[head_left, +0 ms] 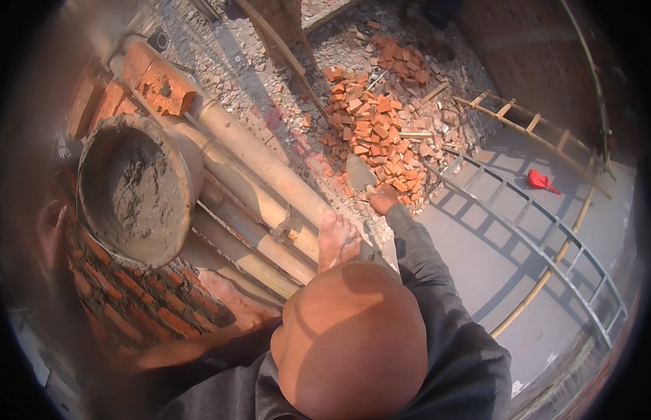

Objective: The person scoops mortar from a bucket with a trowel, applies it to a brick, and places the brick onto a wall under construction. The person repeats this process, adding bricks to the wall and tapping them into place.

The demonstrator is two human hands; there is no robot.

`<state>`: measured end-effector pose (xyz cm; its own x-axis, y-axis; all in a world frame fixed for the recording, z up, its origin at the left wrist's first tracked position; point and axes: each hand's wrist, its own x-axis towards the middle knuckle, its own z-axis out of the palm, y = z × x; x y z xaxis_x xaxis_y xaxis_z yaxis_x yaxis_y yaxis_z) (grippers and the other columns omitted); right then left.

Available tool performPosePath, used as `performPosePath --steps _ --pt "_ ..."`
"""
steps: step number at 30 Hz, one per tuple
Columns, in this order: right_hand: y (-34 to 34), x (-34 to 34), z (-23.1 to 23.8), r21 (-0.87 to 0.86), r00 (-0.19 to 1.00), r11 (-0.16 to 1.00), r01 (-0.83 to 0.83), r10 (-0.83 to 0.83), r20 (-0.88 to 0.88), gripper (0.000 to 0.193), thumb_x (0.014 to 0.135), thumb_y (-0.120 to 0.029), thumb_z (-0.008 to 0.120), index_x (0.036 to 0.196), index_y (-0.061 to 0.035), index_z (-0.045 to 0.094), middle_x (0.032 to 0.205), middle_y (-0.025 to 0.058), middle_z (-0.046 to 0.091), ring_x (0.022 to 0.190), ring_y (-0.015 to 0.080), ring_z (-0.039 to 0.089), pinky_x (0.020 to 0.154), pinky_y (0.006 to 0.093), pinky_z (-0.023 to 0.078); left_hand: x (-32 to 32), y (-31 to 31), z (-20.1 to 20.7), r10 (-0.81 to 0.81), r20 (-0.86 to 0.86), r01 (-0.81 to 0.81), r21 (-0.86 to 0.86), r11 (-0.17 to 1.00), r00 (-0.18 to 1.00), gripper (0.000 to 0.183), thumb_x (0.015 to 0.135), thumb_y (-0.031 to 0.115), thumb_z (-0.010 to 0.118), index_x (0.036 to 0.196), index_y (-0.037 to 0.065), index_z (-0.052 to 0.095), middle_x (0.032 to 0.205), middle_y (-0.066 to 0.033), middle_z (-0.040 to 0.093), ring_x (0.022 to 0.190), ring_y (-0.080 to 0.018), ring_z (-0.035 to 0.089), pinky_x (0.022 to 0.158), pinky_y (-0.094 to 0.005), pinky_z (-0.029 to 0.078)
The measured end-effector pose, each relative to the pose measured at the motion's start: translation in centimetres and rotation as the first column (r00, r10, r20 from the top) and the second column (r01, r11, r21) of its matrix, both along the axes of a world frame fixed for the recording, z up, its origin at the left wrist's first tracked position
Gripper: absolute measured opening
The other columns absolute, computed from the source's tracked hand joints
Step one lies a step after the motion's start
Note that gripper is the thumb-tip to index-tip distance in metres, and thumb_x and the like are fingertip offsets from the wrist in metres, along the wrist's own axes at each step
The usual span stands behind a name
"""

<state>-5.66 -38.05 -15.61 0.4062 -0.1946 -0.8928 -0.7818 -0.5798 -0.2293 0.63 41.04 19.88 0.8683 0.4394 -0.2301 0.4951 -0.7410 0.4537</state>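
My right hand [385, 199], at the end of a grey sleeve, is closed around a trowel whose grey pointed blade [359, 172] hangs over the broken bricks below. At the left stands a round bucket [182, 150] partly filled with wet grey mortar [144, 192]. Beside the bucket's left rim, a blurred patch of skin looks like my left hand [53, 227]; its fingers cannot be made out. My bare foot [337, 239] rests on bamboo poles [266, 178], in front of my bent bare knee [353, 336].
Orange bricks [161, 84] lie on the poles beyond the bucket. A brick wall with fresh mortar joints [154, 304] runs below it. Further down are a brick heap [367, 119], a metal ladder [528, 210], a bamboo ladder [532, 122] and a red item [542, 181] on a grey floor.
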Motion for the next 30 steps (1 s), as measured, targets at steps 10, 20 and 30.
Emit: performPosePath --steps 10,20,30 --pt "7.4 1.8 3.2 0.192 0.976 0.981 0.009 -0.051 0.211 0.028 0.088 -0.026 0.070 0.099 0.0003 0.071 0.080 0.0151 0.073 0.081 0.0279 0.074 0.069 0.0406 0.057 0.1 -4.1 0.1 -0.193 0.138 0.190 0.032 0.981 0.971 0.044 0.096 0.021 0.074 0.131 -0.002 0.058 0.108 -0.0091 0.065 0.092 -0.0195 0.063 0.087 -0.0329 0.051" --pt "15.0 10.5 15.0 0.470 0.677 0.818 -0.330 -0.142 0.722 0.034 0.093 -0.028 0.070 0.091 0.0035 0.057 0.077 0.0269 0.061 0.070 0.0435 0.060 0.068 0.0508 0.046 2.9 -6.6 0.3 -0.270 0.196 0.253 0.108 0.961 0.943 0.027 0.093 0.015 0.070 0.114 0.000 0.065 0.106 -0.0075 0.066 0.095 -0.0193 0.063 0.088 -0.0315 0.049" --pt "23.7 4.8 11.6 -0.014 0.103 0.703 -0.711 0.124 0.987 0.028 0.084 -0.013 0.075 0.104 -0.0003 0.062 0.102 0.0279 0.057 0.070 0.0413 0.059 0.058 0.0510 0.046 2.4 -4.2 0.7 -0.326 0.077 0.280 0.352 0.893 0.942 0.023 0.091 0.014 0.073 0.111 0.002 0.069 0.115 -0.0111 0.067 0.107 -0.0231 0.064 0.098 -0.0348 0.048"
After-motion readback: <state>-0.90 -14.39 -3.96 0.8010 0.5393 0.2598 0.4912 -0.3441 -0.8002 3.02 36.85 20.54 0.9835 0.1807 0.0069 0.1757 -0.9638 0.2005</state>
